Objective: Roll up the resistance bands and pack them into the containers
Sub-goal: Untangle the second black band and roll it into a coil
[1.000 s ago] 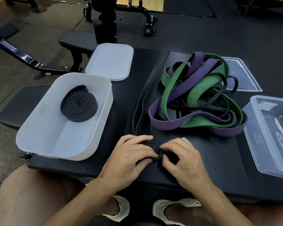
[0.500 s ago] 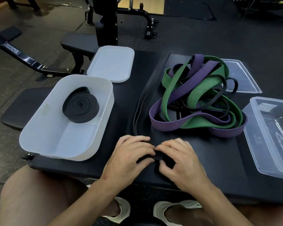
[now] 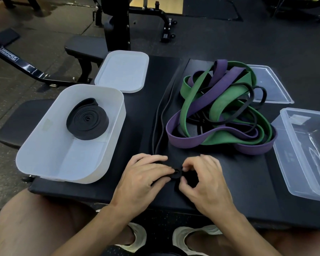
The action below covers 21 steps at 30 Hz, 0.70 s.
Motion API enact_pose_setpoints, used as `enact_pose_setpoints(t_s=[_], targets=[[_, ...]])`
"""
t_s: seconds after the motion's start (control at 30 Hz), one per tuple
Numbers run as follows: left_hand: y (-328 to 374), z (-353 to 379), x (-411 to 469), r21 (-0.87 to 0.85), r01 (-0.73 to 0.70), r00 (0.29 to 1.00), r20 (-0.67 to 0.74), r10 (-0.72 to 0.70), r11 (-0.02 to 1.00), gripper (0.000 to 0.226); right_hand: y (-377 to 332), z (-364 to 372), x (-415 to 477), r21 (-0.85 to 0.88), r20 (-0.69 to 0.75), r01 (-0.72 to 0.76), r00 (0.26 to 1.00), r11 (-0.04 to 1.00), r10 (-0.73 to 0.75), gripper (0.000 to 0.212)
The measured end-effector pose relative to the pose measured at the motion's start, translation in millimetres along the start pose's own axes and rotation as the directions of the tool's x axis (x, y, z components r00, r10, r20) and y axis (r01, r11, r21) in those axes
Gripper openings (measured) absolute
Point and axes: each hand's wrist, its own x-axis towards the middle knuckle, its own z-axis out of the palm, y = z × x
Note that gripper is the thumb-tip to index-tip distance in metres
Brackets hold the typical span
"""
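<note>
Pinching tight coil of thin matte black band (image 3: 176, 172) between left hand (image 3: 142, 180) and right hand (image 3: 205, 183), both curling narrow. Working just right of rounded frosted tub (image 3: 44, 130).

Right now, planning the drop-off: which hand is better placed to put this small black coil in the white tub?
Probably the left hand: it pinches the coil and lies beside the white tub; the right hand sits farther away.
</note>
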Motion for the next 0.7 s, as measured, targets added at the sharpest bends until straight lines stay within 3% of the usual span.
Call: enact_pose_setpoints(t_s=[0.1,0.2,0.37,0.53,0.7], targets=[[-1,-1,0,0.001,-0.024,1.000,-0.009,0.024,1.000,0.018,4,3,1,-0.082,-0.049,0.036,0.998,0.996,-0.040,0.011],[0,-1,0,-0.004,-0.024,1.000,0.008,0.024,1.000,0.018,5,6,0,-0.121,-0.062,0.063,0.996,0.991,-0.070,0.010],[2,-1,3,0.024,0.031,0.998,0.051,-0.032,0.999,0.021,1,3,0,-0.081,0.005,0.067,0.998,0.994,-0.067,0.028],[1,-2,5,0.001,0.124,0.992,-0.002,-0.124,0.992,0.021,4,6,7,-0.078,0.042,0.046,0.998,0.996,-0.043,0.047],[3,-11,6,-0.111,0.199,0.971,0.155,-0.180,0.974,0.032,8,11,18,-0.049,0.035,0.047,0.998,0.998,-0.045,0.047]])
